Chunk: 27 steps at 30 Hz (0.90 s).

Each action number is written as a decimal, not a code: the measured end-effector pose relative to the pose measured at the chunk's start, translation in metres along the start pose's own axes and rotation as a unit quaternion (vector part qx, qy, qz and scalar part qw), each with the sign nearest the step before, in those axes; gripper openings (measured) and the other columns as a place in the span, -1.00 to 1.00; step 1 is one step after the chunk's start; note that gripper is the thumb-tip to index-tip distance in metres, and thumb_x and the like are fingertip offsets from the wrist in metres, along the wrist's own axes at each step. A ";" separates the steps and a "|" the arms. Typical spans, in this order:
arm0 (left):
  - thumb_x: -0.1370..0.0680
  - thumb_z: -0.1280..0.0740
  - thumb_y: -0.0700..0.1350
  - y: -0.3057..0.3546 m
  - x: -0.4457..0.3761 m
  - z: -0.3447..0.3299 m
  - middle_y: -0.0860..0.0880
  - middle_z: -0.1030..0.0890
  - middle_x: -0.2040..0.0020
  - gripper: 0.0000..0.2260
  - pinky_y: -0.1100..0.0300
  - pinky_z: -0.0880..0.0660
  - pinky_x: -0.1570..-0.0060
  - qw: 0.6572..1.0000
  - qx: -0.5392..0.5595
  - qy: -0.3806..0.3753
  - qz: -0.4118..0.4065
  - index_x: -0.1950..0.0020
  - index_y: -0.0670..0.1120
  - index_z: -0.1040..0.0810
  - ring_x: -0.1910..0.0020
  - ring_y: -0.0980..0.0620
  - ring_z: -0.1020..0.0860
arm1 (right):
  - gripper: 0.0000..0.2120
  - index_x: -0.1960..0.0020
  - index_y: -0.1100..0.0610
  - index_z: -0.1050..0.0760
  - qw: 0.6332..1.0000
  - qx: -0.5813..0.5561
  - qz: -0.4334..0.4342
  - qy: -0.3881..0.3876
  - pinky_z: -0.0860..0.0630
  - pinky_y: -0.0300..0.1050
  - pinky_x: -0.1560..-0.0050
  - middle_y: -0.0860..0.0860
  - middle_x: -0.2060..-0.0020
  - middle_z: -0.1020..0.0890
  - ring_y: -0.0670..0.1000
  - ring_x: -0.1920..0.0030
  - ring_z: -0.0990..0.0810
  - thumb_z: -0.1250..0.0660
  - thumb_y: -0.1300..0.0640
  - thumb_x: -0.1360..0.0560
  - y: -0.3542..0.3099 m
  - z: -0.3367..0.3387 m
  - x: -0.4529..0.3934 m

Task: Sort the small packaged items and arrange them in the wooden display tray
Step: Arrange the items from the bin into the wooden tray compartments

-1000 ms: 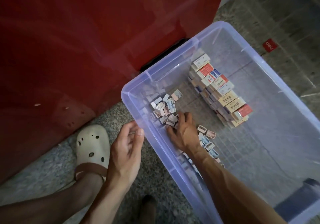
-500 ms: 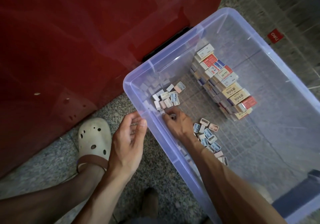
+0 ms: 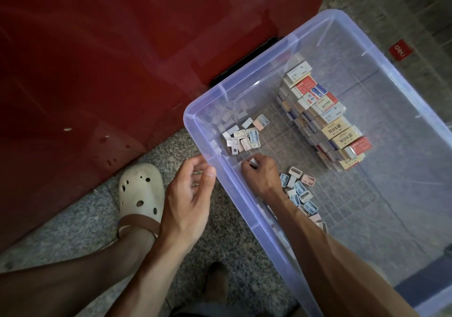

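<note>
Small packaged items clustered flat in bin corner, boxed erasers stacked in a row

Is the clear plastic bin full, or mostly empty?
Mostly empty. The clear plastic bin holds only a row of boxes and scattered small packets; much of its gridded floor shows.

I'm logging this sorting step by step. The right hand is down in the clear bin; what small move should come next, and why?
Probably lift the right hand with the small pack it pinches and carry it to the cluster of small packs just beyond. Its fingers are already curled around that pack on the bin floor, and similar packs lie grouped there.
</note>
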<state>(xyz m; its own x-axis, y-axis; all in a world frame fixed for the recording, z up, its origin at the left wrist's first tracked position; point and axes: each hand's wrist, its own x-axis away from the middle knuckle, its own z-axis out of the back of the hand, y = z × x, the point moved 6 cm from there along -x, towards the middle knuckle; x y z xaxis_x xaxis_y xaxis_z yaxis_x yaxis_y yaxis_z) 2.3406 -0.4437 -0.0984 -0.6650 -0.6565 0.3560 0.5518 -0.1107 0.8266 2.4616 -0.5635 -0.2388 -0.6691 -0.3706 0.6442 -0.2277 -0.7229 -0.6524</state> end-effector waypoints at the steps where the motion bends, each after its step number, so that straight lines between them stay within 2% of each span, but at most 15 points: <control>1: -0.51 -0.16 0.27 0.000 0.000 0.002 0.04 -0.64 -0.02 -0.63 0.29 -0.55 0.06 1.000 0.003 0.007 0.002 -0.19 0.12 -0.51 0.02 0.13 -0.62 | -0.83 0.22 0.15 -0.53 1.000 -0.010 -0.005 0.005 -0.41 -0.18 0.38 0.01 0.36 -0.59 -0.02 0.35 -0.53 -0.29 0.14 -0.52 0.000 0.001 0.000; 4: -0.52 -0.19 0.24 0.001 0.002 0.013 0.11 -0.66 -0.05 -0.80 0.17 -0.58 0.01 0.999 0.017 0.038 0.009 -0.09 0.33 -0.51 -0.02 0.14 -0.64 | -0.78 0.33 0.14 -0.49 0.998 -0.051 -0.024 0.024 -0.38 -0.16 0.41 0.00 0.46 -0.54 -0.05 0.46 -0.44 -0.28 0.17 -0.50 -0.001 0.005 0.000; 6: -0.54 -0.22 0.19 0.003 0.004 0.020 0.18 -0.65 -0.04 -0.83 0.14 -0.59 0.01 0.998 0.025 0.055 0.019 -0.08 0.27 -0.53 -0.02 0.14 -0.65 | -0.75 0.34 0.17 -0.48 0.993 -0.099 -0.046 0.045 -0.37 -0.14 0.41 0.03 0.50 -0.50 -0.02 0.49 -0.40 -0.29 0.19 -0.51 -0.007 0.012 0.000; 9: -0.55 -0.21 0.09 0.016 0.004 0.031 0.28 -0.64 0.00 -0.85 0.16 -0.58 0.03 0.997 0.037 0.069 0.020 -0.06 0.18 -0.54 0.01 0.19 -0.65 | -0.76 0.25 0.22 -0.48 0.973 -0.201 -0.097 0.061 -0.32 -0.15 0.50 0.09 0.51 -0.46 0.02 0.54 -0.37 -0.30 0.18 -0.57 -0.026 0.029 0.008; 13: -0.53 -0.21 0.08 0.051 0.006 0.042 0.32 -0.64 0.05 -0.85 0.20 -0.57 0.05 0.996 0.059 0.069 0.013 -0.03 0.16 -0.53 0.03 0.22 -0.64 | -0.85 0.08 0.26 -0.55 0.930 -0.335 -0.136 0.072 -0.25 -0.18 0.56 0.10 0.47 -0.48 0.00 0.56 -0.36 -0.31 0.18 -0.58 -0.069 0.062 0.042; 15: -0.53 -0.22 0.08 0.077 0.008 0.047 0.28 -0.65 0.07 -0.87 0.23 -0.57 0.05 0.995 0.075 0.065 0.000 -0.01 0.17 -0.53 0.04 0.21 -0.64 | -0.87 0.12 0.22 -0.52 0.900 -0.408 -0.139 0.070 -0.22 -0.19 0.56 0.09 0.45 -0.46 -0.01 0.54 -0.34 -0.30 0.20 -0.58 -0.099 0.078 0.065; 19: -0.52 -0.22 0.20 0.130 0.015 0.062 0.11 -0.66 0.03 -0.85 0.10 -0.58 0.03 0.994 0.093 0.045 -0.045 -0.01 0.27 -0.54 0.01 0.12 -0.64 | -0.84 0.18 0.15 -0.45 0.810 -0.575 -0.096 0.064 -0.18 -0.25 0.58 0.02 0.48 -0.46 -0.07 0.55 -0.34 -0.27 0.24 -0.58 -0.168 0.104 0.111; 21: -0.51 -0.21 0.24 0.151 0.022 0.072 0.10 -0.66 0.01 -0.85 0.15 -0.58 0.06 0.992 0.097 0.039 -0.073 0.00 0.33 -0.53 0.01 0.13 -0.64 | -0.83 0.18 0.11 -0.43 0.781 -0.620 -0.065 0.035 -0.18 -0.28 0.59 -0.02 0.50 -0.44 -0.11 0.57 -0.33 -0.25 0.21 -0.59 -0.203 0.111 0.132; 23: -0.57 -0.28 0.13 0.171 0.034 0.085 0.09 -0.65 0.02 -0.91 0.27 -0.56 0.10 0.989 0.109 0.037 -0.094 -0.04 0.26 -0.54 0.02 0.17 -0.64 | -0.80 0.19 0.10 -0.41 0.766 -0.642 -0.029 0.005 -0.18 -0.30 0.60 -0.02 0.50 -0.44 -0.12 0.57 -0.33 -0.22 0.18 -0.62 -0.236 0.115 0.156; 25: -0.59 -0.34 -0.05 0.187 0.049 0.100 0.07 -0.65 0.07 -0.91 0.40 -0.50 0.13 0.984 0.132 0.040 -0.111 -0.07 0.10 -0.57 0.09 0.23 -0.62 | -0.78 0.19 0.11 -0.40 0.754 -0.656 0.003 -0.027 -0.18 -0.32 0.61 -0.01 0.50 -0.44 -0.13 0.58 -0.32 -0.19 0.16 -0.64 -0.268 0.113 0.181; 27: -0.55 -0.39 -0.15 0.200 0.065 0.120 0.06 -0.66 0.15 -0.90 0.42 -0.47 0.15 0.979 0.152 0.052 -0.127 -0.04 0.00 -0.60 0.15 0.25 -0.62 | -0.77 0.19 0.10 -0.37 0.745 -0.663 0.023 -0.064 -0.18 -0.33 0.62 -0.02 0.50 -0.42 -0.14 0.60 -0.31 -0.16 0.15 -0.65 -0.295 0.104 0.208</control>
<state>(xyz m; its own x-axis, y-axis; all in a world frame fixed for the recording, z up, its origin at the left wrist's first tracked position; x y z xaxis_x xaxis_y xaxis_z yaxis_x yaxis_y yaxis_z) 2.3471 -0.4192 0.1424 -0.6981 -0.7105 0.0891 0.1896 -0.0635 0.9798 2.4632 -0.4881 0.1290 -0.6439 -0.4920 0.5860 -0.7627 0.4736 -0.4404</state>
